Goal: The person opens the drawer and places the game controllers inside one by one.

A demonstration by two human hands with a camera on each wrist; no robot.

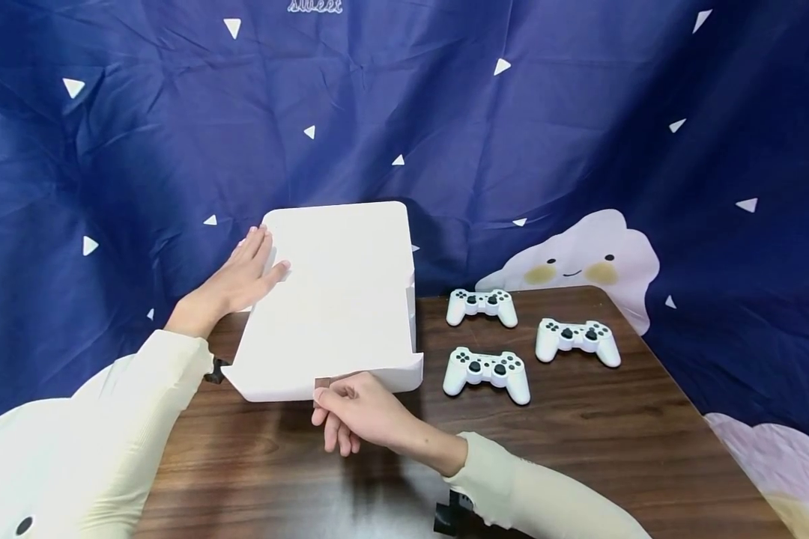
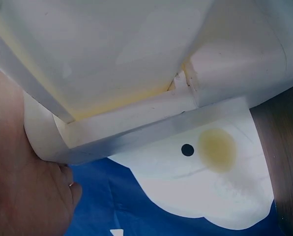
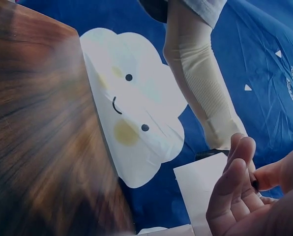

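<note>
A white cardboard box (image 1: 330,292) stands tilted over the table, its broad flat face toward the head camera. My left hand (image 1: 237,281) rests along its upper left edge with the fingers straight and the thumb on the face. In the left wrist view, that palm (image 2: 26,162) lies beside the box's folded walls (image 2: 131,120). My right hand (image 1: 364,408) pinches the box's front edge between thumb and forefinger, by a small brown patch; the other fingers are loosely bent. White side flaps stick out at the lower corners of the box.
Three white game controllers, one at the back (image 1: 482,307), one in front (image 1: 487,374) and one to the right (image 1: 577,340), lie on the brown wooden table (image 1: 580,434). Behind hangs a blue cloth (image 1: 580,112) with a smiling cloud print (image 1: 580,254).
</note>
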